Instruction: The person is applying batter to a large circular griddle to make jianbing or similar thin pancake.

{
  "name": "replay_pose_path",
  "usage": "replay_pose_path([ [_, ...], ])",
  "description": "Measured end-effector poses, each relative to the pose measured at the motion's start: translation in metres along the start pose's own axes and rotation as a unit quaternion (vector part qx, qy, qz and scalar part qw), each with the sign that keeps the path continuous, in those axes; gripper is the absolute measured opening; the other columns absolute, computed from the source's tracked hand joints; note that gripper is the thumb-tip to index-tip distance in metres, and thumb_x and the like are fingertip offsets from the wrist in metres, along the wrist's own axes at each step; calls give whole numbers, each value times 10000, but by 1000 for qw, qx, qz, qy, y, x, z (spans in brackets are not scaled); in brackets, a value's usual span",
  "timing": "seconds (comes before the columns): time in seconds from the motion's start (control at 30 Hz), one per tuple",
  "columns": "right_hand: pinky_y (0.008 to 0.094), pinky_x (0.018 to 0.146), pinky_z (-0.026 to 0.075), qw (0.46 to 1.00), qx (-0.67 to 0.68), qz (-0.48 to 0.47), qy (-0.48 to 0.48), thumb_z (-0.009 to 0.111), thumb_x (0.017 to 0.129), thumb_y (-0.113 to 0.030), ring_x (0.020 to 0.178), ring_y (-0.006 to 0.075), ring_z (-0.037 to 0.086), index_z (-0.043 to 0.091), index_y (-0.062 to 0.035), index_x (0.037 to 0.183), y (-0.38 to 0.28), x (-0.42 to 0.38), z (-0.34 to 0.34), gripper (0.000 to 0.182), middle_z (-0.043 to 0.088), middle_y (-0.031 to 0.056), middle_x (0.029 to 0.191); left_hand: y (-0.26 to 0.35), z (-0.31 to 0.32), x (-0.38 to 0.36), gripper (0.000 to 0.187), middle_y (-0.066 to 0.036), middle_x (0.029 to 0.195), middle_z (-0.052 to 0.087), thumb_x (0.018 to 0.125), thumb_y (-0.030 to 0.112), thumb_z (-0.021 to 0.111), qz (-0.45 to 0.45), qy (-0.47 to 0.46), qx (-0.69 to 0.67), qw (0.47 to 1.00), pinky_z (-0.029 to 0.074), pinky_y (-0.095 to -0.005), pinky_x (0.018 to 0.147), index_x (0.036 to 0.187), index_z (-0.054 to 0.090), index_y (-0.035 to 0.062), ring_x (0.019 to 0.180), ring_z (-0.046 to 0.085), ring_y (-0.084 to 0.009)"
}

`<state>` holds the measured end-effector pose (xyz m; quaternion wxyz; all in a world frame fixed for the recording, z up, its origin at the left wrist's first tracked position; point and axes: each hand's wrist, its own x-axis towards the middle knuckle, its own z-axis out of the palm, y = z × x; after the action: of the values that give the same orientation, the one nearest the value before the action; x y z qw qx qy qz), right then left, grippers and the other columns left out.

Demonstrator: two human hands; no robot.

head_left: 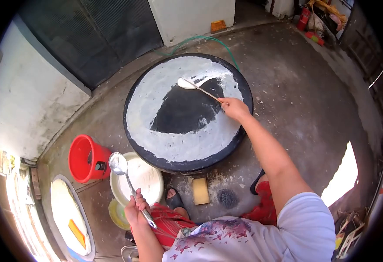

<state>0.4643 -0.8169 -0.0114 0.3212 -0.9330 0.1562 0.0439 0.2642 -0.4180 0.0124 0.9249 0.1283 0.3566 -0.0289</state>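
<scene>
My right hand [233,107] grips the wooden handle of a batter spreader [195,85], whose white-coated blade rests on the large round black griddle [132,94]. White batter [191,142] covers most of the griddle, leaving a dark bare patch in the middle. My left hand [135,208] holds a metal ladle [119,165] by its handle, its bowl raised over a white basin of batter [158,188] beside the griddle.
A red bucket [81,159] stands left of the basin. A round tray with a yellow scraper [77,233] lies at the lower left. A yellow block [200,191] lies on the concrete floor near my feet. A green hose [209,40] runs behind the griddle.
</scene>
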Motion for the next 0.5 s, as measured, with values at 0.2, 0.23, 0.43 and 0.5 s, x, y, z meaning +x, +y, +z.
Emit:
replay_pose_path([
  [0.2,368,829,437,978,20,118,171,416,852,-221,957,284,563,560,-198,1124,68,-22,1,308,592,113,1041,9,-6,-8,330,-72,751,468,913,173,357,-1,7,-1,1000,348,-203,426,1086,420,-101,532,415,-101],
  [0.23,366,834,430,982,86,63,159,426,850,-203,961,289,561,574,-162,1102,81,-9,23,295,592,129,1035,10,-5,-8,332,-68,751,461,916,187,347,3,15,0,1000,331,-203,419,1089,417,-87,527,399,-98],
  [0.43,339,814,433,983,180,-27,3,455,844,-199,940,265,571,586,-179,1085,9,1,65,275,598,121,1016,14,-4,-10,322,-67,744,461,917,178,343,-14,-3,-22,1000,333,-209,432,1080,422,-88,526,393,-102],
  [0.5,339,815,435,994,97,-21,48,457,844,-215,945,260,569,581,-199,1094,0,0,50,280,600,104,1022,14,-8,-11,317,-65,734,460,916,174,342,-14,-7,-29,999,333,-211,438,1076,424,-87,525,388,-104],
])
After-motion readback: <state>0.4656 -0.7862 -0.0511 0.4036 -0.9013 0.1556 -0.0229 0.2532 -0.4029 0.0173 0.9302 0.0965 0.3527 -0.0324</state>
